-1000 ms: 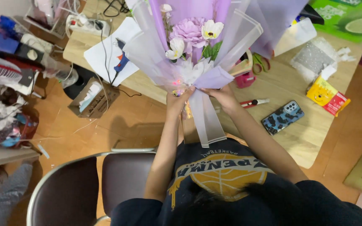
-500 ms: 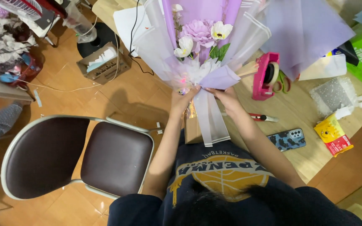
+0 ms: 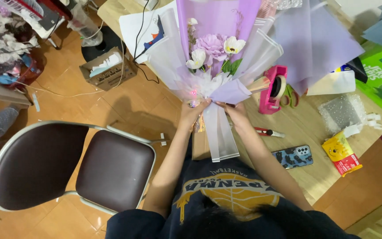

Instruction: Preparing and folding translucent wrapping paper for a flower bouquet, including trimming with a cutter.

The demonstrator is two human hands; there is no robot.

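- A person seated at a wooden table held a wrapped bouquet upright, seen from the head camera looking down.
- The left hand and the right hand were both closed around the bouquet's gathered neck, one on each side, close together with only the wrapping between them.
- The bouquet stood above the table's near edge, its lilac and frosted paper fanning away from the hands; a purple bloom and pale cream flowers with green leaves showed at its centre.
- A long tail of translucent wrapping hung from the grip toward the person's lap.
- A small pink light glowed in the paper just above the left hand.
- On the table to the right of the hands stood a pink tape dispenser, with a red-and-white utility knife near the right forearm.
- A phone in a blue patterned case lay beyond the right arm, and a yellow-and-red packet sat farther right.
- A dark-cushioned chair with a pale metal frame stood on the wooden floor to the person's left.
- A cardboard box sat on the floor beyond it.
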